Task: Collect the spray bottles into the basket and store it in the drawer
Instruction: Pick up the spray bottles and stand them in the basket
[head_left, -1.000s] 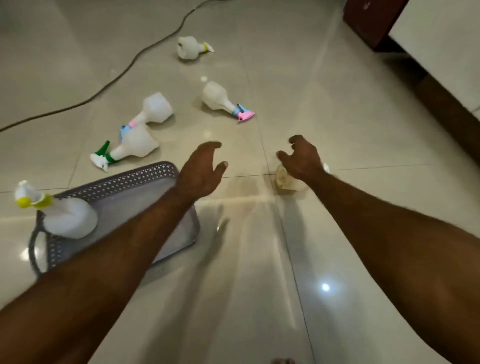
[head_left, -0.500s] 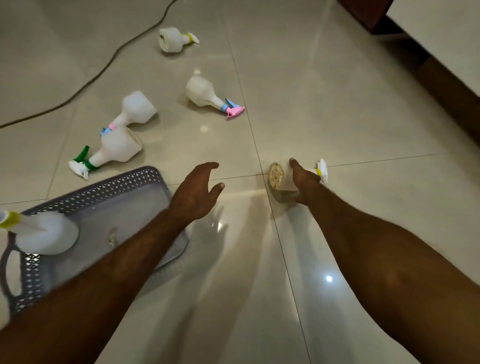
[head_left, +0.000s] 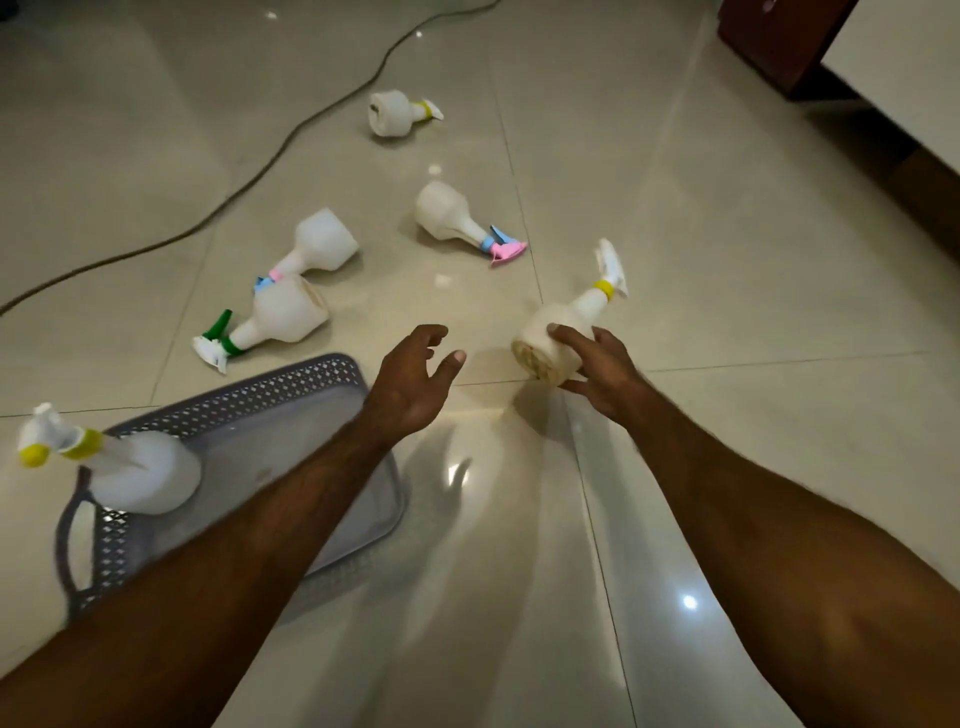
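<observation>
Spray bottles (head_left: 557, 347): six (one gripped), one basket (head_left: 291, 387), two hands (head_left: 602, 371)

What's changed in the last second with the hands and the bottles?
The right hand reached down, gripped the yellow-collared bottle by its body and lifted it, nozzle pointing away. The left hand stayed open, holding nothing. The basket still holds one bottle; four stay on the floor.

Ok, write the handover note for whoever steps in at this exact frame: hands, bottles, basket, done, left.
Right hand grips a yellow-collared bottle, lifted off the floor.
Left hand open, holding nothing, beside the basket.
Done: one yellow-capped bottle rests on the basket's near-left edge.
Left: the held bottle, plus four lying on the floor: green-trigger, two pink-and-blue, far yellow one. Then store the basket; no drawer identifiable.
</observation>
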